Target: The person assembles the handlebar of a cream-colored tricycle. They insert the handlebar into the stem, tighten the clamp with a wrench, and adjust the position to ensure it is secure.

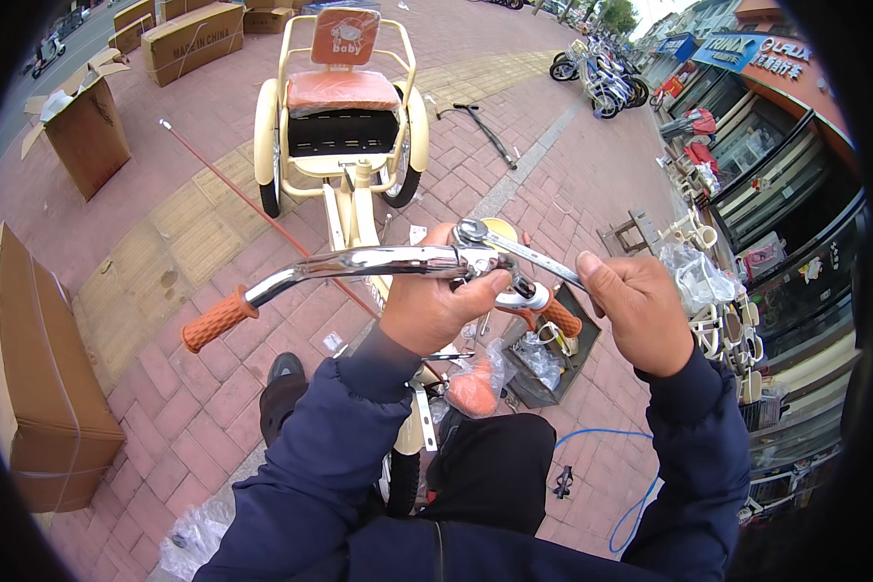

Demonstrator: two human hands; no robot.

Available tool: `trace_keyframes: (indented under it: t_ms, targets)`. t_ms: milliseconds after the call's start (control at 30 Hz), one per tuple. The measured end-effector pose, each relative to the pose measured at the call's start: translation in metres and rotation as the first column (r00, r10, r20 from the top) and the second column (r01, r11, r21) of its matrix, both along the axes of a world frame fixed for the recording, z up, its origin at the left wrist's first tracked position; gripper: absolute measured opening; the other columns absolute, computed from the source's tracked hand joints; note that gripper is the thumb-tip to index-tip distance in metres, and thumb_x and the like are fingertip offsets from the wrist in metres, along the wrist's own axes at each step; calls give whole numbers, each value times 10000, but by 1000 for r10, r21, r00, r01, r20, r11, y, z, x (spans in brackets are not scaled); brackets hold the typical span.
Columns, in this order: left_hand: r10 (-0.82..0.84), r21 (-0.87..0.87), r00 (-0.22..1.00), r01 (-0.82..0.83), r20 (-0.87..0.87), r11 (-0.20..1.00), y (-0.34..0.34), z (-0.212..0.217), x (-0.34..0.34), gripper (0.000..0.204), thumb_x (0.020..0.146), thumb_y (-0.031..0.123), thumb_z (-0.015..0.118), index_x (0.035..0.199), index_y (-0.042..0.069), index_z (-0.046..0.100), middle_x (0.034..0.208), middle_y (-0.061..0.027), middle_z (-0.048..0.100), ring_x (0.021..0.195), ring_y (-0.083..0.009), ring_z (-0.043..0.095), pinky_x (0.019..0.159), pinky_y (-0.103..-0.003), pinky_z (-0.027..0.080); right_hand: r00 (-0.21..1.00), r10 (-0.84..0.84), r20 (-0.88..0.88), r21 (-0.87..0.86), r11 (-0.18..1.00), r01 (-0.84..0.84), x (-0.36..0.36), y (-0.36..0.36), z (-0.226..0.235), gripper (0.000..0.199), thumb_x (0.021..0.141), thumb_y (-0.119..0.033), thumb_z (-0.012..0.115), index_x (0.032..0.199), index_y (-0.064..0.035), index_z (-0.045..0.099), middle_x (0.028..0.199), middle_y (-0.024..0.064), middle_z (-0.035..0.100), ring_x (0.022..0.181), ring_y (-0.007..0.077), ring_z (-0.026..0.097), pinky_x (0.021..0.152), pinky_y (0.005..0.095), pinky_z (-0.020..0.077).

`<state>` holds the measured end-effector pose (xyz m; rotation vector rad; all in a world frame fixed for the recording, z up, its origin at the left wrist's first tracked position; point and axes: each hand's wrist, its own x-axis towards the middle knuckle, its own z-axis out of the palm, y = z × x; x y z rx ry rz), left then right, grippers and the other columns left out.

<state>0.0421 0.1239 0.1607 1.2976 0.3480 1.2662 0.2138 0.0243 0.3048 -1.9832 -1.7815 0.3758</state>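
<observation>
A chrome handlebar (359, 262) with orange ribbed grips stretches across the middle, tilted. My left hand (436, 306) is closed round its centre, by the stem clamp. My right hand (640, 310) pinches the far end of a metal wrench (533, 254) between thumb and fingers. The wrench's ring end sits over the top of the clamp; the bolt under it is hidden. Behind my hands stands a cream tricycle frame (339, 209), with an orange padded rear seat (342, 90) between its two back wheels. Its front wheel (403, 482) shows between my legs.
Cardboard boxes (48, 388) stand at the left and far left. A tray (561, 373) of wrapped parts and an orange saddle (472, 390) lie below the handlebar. A hand pump (490, 136), a long red rod (233, 194) and a blue hose (640, 514) are on the brick paving.
</observation>
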Motion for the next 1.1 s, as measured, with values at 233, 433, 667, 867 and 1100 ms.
trace_keyframes:
  t_ms: [233, 433, 667, 867, 1100]
  targets:
    - [106, 84, 988, -97, -115, 992, 10, -11, 5, 427, 821, 248, 770, 1109, -16, 597, 961, -113, 670, 870, -190, 641, 786, -356, 521, 976, 217, -11, -170, 961, -216, -10, 33, 8, 382, 1036, -300, 559, 894, 37, 669, 650, 125, 591, 608, 183, 576, 589, 388, 449]
    - [98, 94, 991, -89, -95, 992, 9, -14, 3, 431, 809, 237, 793, 1106, -4, 594, 887, -69, 679, 789, -139, 630, 716, -312, 519, 991, 107, -80, 35, 994, -105, 3, 55, -4, 505, 1066, -374, 489, 788, 20, 638, 642, 203, 558, 573, 359, 520, 565, 437, 422]
    - [35, 38, 998, -33, -46, 999, 4, -10, 3, 469, 815, 244, 785, 1147, -14, 576, 902, -60, 682, 789, -126, 621, 721, -303, 519, 837, 404, 369, 53, 890, -453, 20, 117, -23, 533, 1012, -371, 504, 640, 0, 600, 612, 226, 551, 587, 431, 550, 558, 489, 424]
    - [44, 74, 994, -37, -99, 997, 6, -8, -1, 536, 804, 281, 785, 1179, -24, 553, 894, -61, 680, 785, -130, 617, 725, -312, 516, 669, 526, 525, -53, 805, -591, 19, 175, -33, 425, 887, -304, 484, 616, 7, 585, 664, 245, 587, 649, 447, 578, 628, 534, 456]
    - [55, 83, 986, -42, -157, 996, 4, -5, -7, 484, 813, 282, 775, 1125, -17, 557, 863, -71, 669, 769, -141, 614, 719, -313, 512, 490, 711, 504, -167, 637, -753, 0, 216, -46, 325, 844, -220, 501, 636, 27, 534, 684, 231, 558, 701, 430, 550, 684, 514, 451]
